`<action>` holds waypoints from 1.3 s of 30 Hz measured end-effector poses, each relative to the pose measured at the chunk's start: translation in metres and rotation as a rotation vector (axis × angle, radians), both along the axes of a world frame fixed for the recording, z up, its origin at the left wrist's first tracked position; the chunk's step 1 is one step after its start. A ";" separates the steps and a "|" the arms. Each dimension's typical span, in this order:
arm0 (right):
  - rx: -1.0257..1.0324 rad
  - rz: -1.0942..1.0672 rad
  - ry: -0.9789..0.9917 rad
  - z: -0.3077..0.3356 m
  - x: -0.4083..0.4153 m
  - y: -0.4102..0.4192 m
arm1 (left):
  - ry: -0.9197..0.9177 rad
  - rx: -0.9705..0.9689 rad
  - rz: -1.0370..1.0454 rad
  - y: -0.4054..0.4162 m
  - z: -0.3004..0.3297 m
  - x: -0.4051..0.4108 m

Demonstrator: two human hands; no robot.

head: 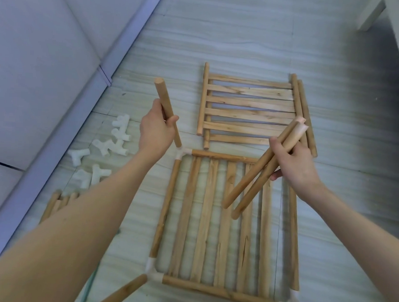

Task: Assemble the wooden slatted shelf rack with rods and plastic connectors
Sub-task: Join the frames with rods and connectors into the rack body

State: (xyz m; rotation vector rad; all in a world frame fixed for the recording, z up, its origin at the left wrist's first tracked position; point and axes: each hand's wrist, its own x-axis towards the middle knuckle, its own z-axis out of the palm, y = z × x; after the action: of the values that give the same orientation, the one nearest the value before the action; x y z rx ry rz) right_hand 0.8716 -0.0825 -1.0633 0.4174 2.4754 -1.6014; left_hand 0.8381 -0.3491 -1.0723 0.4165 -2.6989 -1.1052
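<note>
My left hand [157, 130] grips one wooden rod [167, 110], tilted, with its lower tip just above the white corner connector [181, 154] at the far-left corner of the near slatted shelf [215, 221]. My right hand [292, 162] holds two rods [260, 170] bundled together, slanting over the shelf's right half. That shelf lies flat on the floor with white connectors at its corners, and a rod [121, 292] sticks out of the near-left one. A second slatted panel [249, 109] lies beyond it.
Several loose white plastic connectors [103, 150] lie on the floor to the left. A few spare rods [57, 203] lie near my left forearm. A grey sofa [36, 73] borders the left side. A white furniture leg [372, 14] stands at the top right.
</note>
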 end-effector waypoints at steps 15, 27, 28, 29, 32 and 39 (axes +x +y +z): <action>0.113 -0.024 0.035 0.010 -0.007 0.012 | -0.025 -0.034 -0.012 -0.011 -0.017 0.008; 0.327 -0.376 0.180 0.049 -0.001 0.085 | -0.008 0.026 0.005 0.015 -0.015 0.013; 0.319 -0.388 0.180 0.048 0.002 0.090 | -0.013 0.033 0.005 0.016 -0.015 0.013; 0.312 -0.392 0.175 0.047 0.004 0.094 | -0.016 0.037 0.005 0.018 -0.014 0.013; 0.279 -0.367 0.164 0.044 0.012 0.101 | -0.019 0.053 0.036 0.024 -0.013 0.013; 0.211 -0.303 0.171 0.040 0.013 0.108 | -0.046 0.086 0.053 0.030 -0.011 0.011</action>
State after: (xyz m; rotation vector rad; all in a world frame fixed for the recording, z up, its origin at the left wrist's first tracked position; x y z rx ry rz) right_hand 0.8851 0.0254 -1.0237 0.7470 2.8381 -1.5365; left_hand 0.8491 -0.3187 -1.0833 0.5308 -2.6701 -1.2151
